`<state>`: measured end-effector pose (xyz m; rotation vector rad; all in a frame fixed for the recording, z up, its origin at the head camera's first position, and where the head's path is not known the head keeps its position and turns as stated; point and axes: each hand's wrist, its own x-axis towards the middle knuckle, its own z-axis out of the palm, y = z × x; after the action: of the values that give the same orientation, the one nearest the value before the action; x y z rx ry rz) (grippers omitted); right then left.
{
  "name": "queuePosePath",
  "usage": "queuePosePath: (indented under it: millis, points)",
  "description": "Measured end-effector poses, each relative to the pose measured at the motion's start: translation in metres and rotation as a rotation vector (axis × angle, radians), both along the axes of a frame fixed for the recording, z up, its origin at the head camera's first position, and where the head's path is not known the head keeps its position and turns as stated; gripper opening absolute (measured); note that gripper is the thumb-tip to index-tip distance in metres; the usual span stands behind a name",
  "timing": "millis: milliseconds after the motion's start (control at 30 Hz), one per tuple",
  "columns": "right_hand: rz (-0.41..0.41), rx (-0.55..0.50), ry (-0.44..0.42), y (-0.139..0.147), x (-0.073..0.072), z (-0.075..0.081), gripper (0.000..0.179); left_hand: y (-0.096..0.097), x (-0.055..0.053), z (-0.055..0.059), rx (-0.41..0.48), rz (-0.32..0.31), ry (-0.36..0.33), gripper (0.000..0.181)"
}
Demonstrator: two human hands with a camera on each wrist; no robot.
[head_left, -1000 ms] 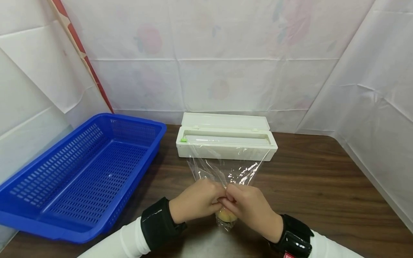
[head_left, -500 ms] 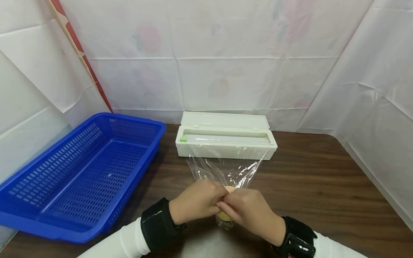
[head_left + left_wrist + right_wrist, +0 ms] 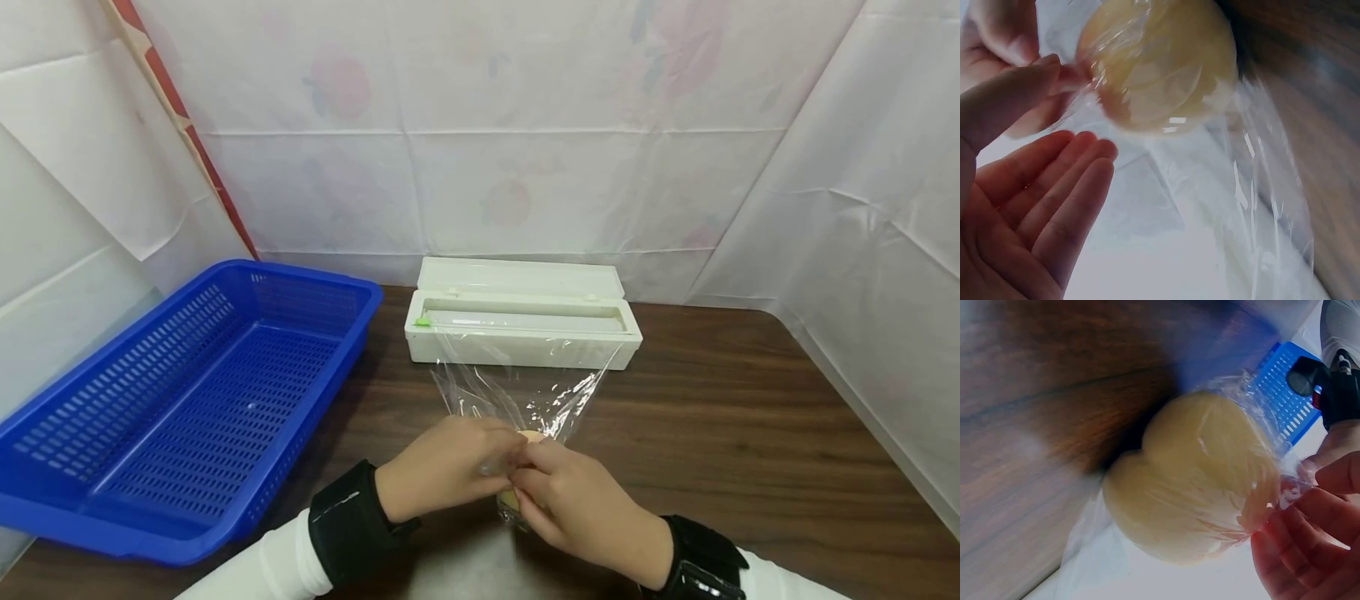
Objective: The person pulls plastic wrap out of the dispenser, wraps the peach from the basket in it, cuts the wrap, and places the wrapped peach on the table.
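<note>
A pale yellow, rounded thing with a cleft (image 3: pixel 1191 462) is wrapped in clear cling film (image 3: pixel 555 404); I cannot tell its kind. In the head view both hands largely cover it. My right hand (image 3: pixel 585 508) pinches a gathered bit of film at its side. In the left wrist view, the fingers of my left hand (image 3: pixel 1054 200) extend loosely beside the thing, and its thumb reaches to the film near the right hand's fingers. The film still joins the white cling film box (image 3: pixel 517 351), which stands behind the hands with its lid up.
A blue slotted basket (image 3: pixel 307 417) stands on the left of the dark wooden table (image 3: pixel 735 417). Small and green, a slider (image 3: pixel 423 322) sits at the left of the box's front edge. White sheets (image 3: pixel 465 167) hang behind and at both sides.
My right hand has shifted slightly right and towards me, and my left hand slightly left. The wrapped thing shows less between the hands. The box and basket stay put.
</note>
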<state>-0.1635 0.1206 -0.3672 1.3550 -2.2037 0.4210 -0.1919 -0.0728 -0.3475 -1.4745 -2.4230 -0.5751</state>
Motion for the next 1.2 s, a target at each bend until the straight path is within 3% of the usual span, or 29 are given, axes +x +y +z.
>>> queuePosePath:
  millis: [133,267,500,667,933,1067,1200]
  points:
    - [0.007,0.038,-0.004,0.002,0.000,-0.001,0.010,-0.004,0.005,0.003,0.057,-0.043,0.074,0.046]
    - [0.024,0.049,-0.011,0.004,0.000,-0.001,0.013,-0.004,0.009,0.000,0.109,-0.066,0.148,0.039]
    - [0.042,0.029,-0.068,0.010,0.003,-0.006,0.022,-0.009,0.015,-0.012,0.058,0.003,0.103,0.023]
    - [0.082,0.005,-0.088,0.021,0.001,-0.010,0.031,-0.010,0.016,-0.019,0.026,-0.006,0.155,0.014]
    - [0.166,0.019,0.005,0.035,-0.006,-0.017,0.041,-0.009,0.016,-0.024,-0.007,0.006,0.198,0.019]
    - [0.160,0.079,0.114,0.036,-0.005,-0.021,0.028,-0.009,0.017,-0.024,-0.027,0.014,0.224,0.021]
    - [0.131,0.138,0.140,0.036,-0.002,-0.022,0.025,-0.009,0.018,-0.023,-0.051,0.026,0.249,0.022]
